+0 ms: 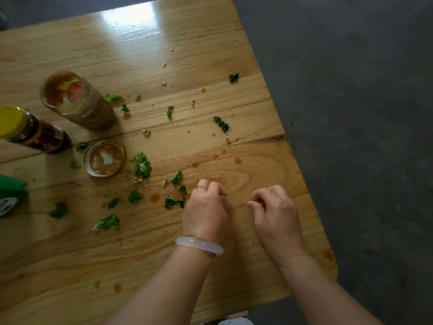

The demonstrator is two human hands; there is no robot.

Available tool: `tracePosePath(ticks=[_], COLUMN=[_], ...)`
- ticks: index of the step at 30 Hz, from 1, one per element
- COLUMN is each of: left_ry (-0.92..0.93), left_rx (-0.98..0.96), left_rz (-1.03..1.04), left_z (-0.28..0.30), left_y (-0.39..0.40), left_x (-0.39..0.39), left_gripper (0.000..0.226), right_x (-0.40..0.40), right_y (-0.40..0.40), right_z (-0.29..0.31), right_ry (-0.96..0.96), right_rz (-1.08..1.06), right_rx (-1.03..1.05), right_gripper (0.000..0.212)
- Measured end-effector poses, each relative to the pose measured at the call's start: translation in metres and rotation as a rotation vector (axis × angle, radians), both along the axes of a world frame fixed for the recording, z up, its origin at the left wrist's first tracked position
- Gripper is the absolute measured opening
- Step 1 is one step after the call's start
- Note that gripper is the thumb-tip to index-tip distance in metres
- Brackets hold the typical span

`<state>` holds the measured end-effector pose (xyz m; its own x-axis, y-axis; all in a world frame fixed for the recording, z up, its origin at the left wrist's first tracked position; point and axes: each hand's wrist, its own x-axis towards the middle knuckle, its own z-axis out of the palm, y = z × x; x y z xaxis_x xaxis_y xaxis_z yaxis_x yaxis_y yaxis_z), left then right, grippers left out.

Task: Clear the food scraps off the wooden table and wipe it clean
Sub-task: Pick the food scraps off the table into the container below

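Green leaf scraps (143, 165) lie scattered over the wooden table (131, 48), along with pale crumbs (146, 132) and orange-brown sauce drops (154, 197). My left hand (205, 212), with a pale bangle at the wrist, rests on the table near its right edge; its curled fingers pinch a small green scrap (223, 194). My right hand (275, 214) hovers just to the right, fingers curled with the tips close together; nothing shows between them.
An open glass jar (77, 99) with brown sauce stands at the left, its lid (104, 158) lying upside down in front. A dark bottle with a yellow cap (30, 130) and a green object (10, 193) sit at the left edge. Grey floor lies beyond the table's right edge.
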<state>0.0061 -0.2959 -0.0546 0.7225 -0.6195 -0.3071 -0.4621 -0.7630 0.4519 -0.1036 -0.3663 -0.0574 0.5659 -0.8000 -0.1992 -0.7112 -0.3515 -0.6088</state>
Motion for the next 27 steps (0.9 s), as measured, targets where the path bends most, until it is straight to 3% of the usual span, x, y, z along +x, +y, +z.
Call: tracePosePath(ticks=[6, 12, 14, 21, 27], left_ry=[0.106, 0.095, 0.106, 0.184, 0.382], left_rx=[-0.151, -0.238, -0.263, -0.177, -0.074], left_rz=[0.288, 0.459, 0.507, 0.712, 0.760], left_z=[0.004, -0.005, -0.005, -0.001, -0.008], left_y=[0.075, 0.160, 0.186, 0.278, 0.324], left_x=[-0.016, -0.034, -0.039, -0.055, -0.068], left_gripper=[0.018, 0.036, 0.027, 0.042, 0.049], right_x=[-0.002, -0.003, -0.005, -0.010, -0.019], right_y=[0.051, 0.121, 0.142, 0.216, 0.263], right_z=[0.008, 0.005, 0.003, 0.008, 0.011], right_ry=[-0.084, -0.094, -0.078, 0.020, 0.129], right_rz=[0.066, 0.197, 0.234, 0.365, 0.428], right_rx=[0.157, 0.249, 0.268, 0.335, 0.367], right_gripper=[0.019, 0.018, 0.017, 0.008, 0.019])
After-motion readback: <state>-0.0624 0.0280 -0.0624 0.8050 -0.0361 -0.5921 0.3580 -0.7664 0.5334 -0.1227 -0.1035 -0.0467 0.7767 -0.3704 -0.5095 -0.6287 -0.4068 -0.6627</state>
